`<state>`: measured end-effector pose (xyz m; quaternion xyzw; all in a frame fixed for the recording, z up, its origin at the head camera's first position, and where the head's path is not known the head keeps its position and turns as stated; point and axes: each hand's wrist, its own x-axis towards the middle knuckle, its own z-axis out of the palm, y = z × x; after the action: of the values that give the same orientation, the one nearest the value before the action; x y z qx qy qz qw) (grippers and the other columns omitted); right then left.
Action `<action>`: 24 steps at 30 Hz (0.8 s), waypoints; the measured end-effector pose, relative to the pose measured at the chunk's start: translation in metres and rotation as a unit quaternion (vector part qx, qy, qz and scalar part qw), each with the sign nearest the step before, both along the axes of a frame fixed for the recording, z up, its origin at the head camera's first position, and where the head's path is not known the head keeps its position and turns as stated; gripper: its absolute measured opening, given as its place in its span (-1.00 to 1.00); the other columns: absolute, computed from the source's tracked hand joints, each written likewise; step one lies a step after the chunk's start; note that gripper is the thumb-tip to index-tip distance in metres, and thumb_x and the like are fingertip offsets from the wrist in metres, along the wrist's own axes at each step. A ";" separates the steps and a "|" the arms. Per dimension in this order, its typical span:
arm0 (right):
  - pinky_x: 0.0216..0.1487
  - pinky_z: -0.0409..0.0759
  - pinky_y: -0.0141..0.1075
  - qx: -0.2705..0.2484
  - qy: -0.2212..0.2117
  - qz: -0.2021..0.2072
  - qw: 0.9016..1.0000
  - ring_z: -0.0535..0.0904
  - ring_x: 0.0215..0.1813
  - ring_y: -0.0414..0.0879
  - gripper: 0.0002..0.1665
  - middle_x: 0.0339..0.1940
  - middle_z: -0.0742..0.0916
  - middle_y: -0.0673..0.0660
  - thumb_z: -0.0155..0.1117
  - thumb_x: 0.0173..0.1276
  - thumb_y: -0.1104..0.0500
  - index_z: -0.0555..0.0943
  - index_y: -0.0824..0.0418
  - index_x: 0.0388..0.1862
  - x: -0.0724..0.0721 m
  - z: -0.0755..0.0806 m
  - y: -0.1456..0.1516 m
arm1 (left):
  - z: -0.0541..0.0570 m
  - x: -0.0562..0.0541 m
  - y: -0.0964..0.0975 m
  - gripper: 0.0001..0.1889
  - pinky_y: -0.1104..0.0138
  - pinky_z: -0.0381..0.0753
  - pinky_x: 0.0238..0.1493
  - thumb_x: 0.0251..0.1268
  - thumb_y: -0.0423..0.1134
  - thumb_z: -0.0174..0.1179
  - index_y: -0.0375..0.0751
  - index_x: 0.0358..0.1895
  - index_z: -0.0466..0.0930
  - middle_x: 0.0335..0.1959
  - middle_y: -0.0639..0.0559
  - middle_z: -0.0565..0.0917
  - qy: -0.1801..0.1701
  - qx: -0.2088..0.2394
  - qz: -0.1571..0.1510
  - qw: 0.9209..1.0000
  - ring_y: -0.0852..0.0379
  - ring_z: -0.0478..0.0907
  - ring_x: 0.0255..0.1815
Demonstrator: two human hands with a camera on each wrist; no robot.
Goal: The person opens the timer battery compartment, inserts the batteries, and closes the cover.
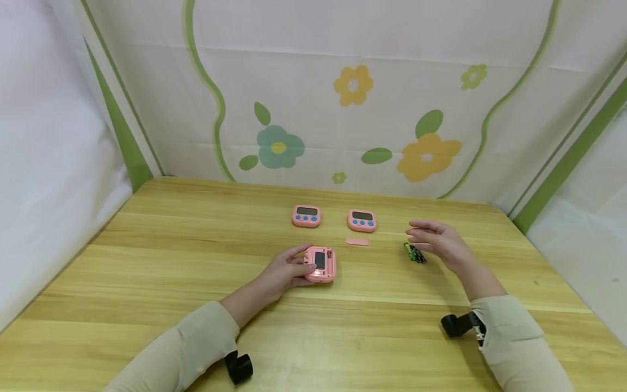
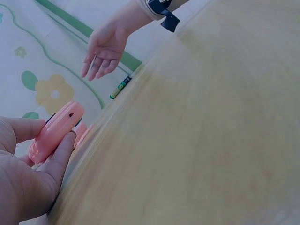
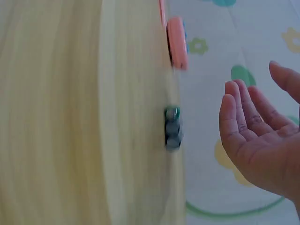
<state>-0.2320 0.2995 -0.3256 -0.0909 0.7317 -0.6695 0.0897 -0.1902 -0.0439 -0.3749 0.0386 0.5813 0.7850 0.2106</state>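
Observation:
My left hand grips a pink digital timer by its left side, thumb on the upward-facing back, where the battery compartment lies uncovered. In the left wrist view the timer is pinched between thumb and fingers, edge toward the camera. Over to the right, my right hand hovers just above several small green and black batteries lying side by side. Seen from the right wrist, its fingers are loosely extended, apart from the batteries, and hold nothing.
Two more pink timers, one at left and one at right, lie screen up toward the back of the wooden table. A flat pink battery cover lies in front of the right one. A flowered cloth hangs behind.

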 end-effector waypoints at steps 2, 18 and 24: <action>-0.06 0.47 -0.25 0.028 0.010 0.003 1.000 0.53 -0.18 -0.15 -0.60 -0.20 0.60 0.03 0.09 0.23 0.26 0.34 0.38 0.04 0.000 -0.003 0.010 | 0.000 0.000 0.000 -0.38 0.21 0.55 -0.22 0.08 -0.50 0.10 -0.23 0.26 0.14 -0.10 -0.28 0.44 -0.002 0.000 0.002 1.000 -0.02 0.53 -0.29; 0.03 0.28 -0.50 0.199 0.012 0.013 0.980 0.30 0.11 -0.08 -0.35 0.16 0.36 0.32 0.16 0.19 0.12 0.25 0.42 0.18 -0.009 -0.031 0.041 | -0.001 0.001 -0.002 -0.39 0.21 0.55 -0.22 0.09 -0.50 0.08 -0.24 0.26 0.13 -0.09 -0.29 0.42 0.006 -0.009 0.001 1.000 0.02 0.52 -0.31; 0.13 0.23 -0.32 0.198 0.012 0.035 0.980 0.31 0.10 -0.06 -0.31 0.15 0.36 0.33 0.20 0.14 0.11 0.25 0.42 0.18 -0.011 -0.040 0.045 | 0.000 0.002 -0.003 -0.39 0.21 0.55 -0.22 0.10 -0.49 0.07 -0.25 0.26 0.12 -0.08 -0.29 0.42 0.012 -0.007 -0.005 1.000 0.02 0.52 -0.28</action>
<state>-0.2430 0.3450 -0.3653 -0.1052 0.8472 -0.5067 0.1200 -0.1880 -0.0472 -0.3753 0.0495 0.5887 0.7796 0.2079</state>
